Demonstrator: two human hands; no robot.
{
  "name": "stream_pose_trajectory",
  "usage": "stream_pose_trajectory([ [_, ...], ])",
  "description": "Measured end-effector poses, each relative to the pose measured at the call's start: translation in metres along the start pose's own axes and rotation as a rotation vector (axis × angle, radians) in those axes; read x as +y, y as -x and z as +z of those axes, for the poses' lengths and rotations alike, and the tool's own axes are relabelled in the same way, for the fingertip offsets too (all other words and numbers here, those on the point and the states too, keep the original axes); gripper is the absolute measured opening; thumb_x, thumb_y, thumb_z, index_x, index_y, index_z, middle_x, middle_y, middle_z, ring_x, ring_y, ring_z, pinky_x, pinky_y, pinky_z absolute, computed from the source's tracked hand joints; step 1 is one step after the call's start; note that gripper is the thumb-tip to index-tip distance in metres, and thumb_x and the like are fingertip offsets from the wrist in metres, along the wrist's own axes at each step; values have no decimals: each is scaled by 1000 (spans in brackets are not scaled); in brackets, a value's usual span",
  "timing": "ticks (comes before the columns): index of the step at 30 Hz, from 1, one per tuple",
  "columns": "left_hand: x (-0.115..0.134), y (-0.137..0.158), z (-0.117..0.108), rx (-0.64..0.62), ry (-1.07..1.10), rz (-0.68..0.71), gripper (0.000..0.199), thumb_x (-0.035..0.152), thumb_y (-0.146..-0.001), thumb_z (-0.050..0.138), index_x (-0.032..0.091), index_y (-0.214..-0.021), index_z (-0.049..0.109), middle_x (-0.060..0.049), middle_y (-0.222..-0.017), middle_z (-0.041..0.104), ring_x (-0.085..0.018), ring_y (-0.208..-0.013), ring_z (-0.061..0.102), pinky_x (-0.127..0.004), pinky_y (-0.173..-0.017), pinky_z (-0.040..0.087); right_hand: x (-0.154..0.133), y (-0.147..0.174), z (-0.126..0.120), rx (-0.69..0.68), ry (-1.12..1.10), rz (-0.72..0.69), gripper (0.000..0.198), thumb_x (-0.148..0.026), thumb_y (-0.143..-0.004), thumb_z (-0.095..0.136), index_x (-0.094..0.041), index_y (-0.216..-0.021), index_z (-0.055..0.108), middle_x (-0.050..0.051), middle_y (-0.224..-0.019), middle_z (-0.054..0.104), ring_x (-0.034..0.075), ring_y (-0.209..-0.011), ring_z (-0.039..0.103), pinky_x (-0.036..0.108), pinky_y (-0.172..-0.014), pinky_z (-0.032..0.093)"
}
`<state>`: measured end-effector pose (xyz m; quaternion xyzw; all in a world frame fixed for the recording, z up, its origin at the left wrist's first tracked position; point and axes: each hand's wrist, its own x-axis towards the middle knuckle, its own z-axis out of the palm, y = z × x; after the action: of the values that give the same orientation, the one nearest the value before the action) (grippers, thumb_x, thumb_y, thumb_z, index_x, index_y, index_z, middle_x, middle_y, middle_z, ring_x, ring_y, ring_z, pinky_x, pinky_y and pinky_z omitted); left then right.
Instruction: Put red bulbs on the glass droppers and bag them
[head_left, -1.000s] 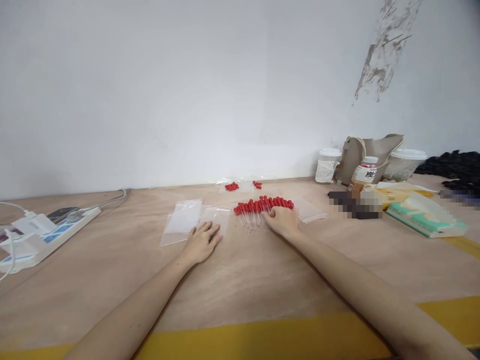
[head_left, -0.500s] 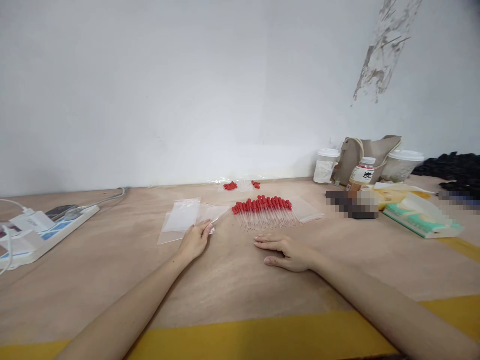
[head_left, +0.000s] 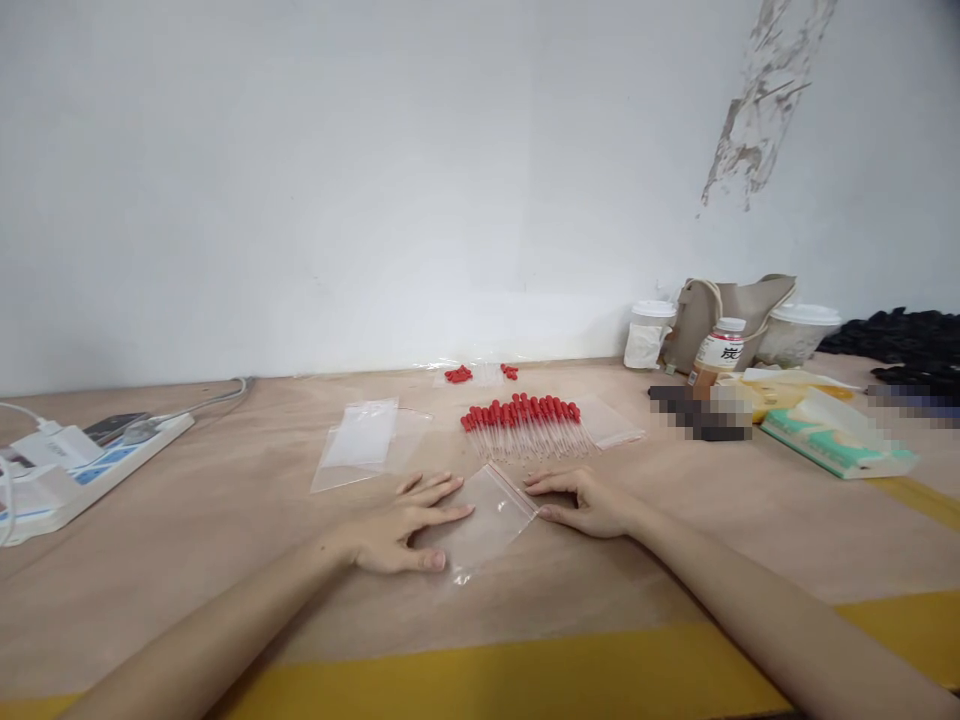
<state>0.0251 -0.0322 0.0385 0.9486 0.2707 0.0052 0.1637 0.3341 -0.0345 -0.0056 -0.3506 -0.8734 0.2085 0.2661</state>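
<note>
A clear zip bag (head_left: 491, 520) lies flat on the table between my hands, its zip edge towards the upper right. My left hand (head_left: 409, 525) is spread with its fingertips and thumb at the bag's left side. At the zip edge's right corner, my right hand (head_left: 592, 503) has its thumb and curled fingers closed on the bag. Just beyond the hands is a fanned row of clear droppers (head_left: 521, 425) with red bulbs. More clear bags (head_left: 364, 435) lie to the left, one holding something white. Another clear bag (head_left: 615, 425) is partly covered by the droppers.
Loose red bulbs (head_left: 458, 374) rest on clear plastic near the wall. A power strip (head_left: 142, 455) with chargers and cables is at the left. On the right stand a lidded cup (head_left: 649, 335), a drink bottle (head_left: 718, 355), a grey bag (head_left: 690, 315) and a tissue pack (head_left: 836, 448).
One clear zip bag has moved from the left pile to the middle with my left hand. That hand has spread its fingers, and my right hand has closed on the bag's corner.
</note>
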Motion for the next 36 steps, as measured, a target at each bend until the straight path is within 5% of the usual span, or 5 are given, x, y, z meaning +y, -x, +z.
stream_pose_trajectory([
  [8, -2, -13, 4, 14, -5, 73, 49, 49, -84, 44, 39, -130, 31, 2, -143, 17, -26, -131, 15, -50, -105, 5, -2, -2, 7, 81, 3, -89, 25, -27, -85, 44, -21, -99, 64, 6, -93, 63, 15, -88, 56, 32, -80, 43],
  [13, 2, -17, 5, 210, -53, 41, 52, 47, -80, 51, 35, -129, 37, -2, -140, 31, -26, -128, 25, -43, -104, 20, -8, -1, 3, 45, 6, -101, 28, -32, -86, 42, -21, -99, 64, 7, -100, 60, 16, -94, 53, 33, -83, 41],
  [16, 9, -13, 11, 179, -1, -39, 45, 42, -87, 42, 32, -130, 36, -2, -138, 33, -22, -125, 32, -37, -102, 28, -13, 1, -1, 2, 35, -101, 31, -34, -87, 39, -21, -99, 64, 7, -105, 57, 17, -99, 50, 35, -87, 38],
  [22, 17, -9, 19, 72, -40, 29, 46, 41, -90, 34, 33, -135, 23, 1, -143, 17, -21, -131, 18, -44, -107, 9, -18, 2, 3, -53, 61, -182, 38, -39, -79, 52, -18, -109, 59, 10, -104, 58, 19, -97, 51, 36, -86, 40],
  [36, 12, -16, 16, 44, -34, 86, 49, 42, -89, 37, 33, -134, 24, 0, -142, 18, -21, -130, 20, -44, -107, 8, -26, 0, 10, -30, 34, -340, 35, -37, -73, 58, -18, -102, 62, 10, -101, 63, 20, -100, 54, 36, -89, 39],
])
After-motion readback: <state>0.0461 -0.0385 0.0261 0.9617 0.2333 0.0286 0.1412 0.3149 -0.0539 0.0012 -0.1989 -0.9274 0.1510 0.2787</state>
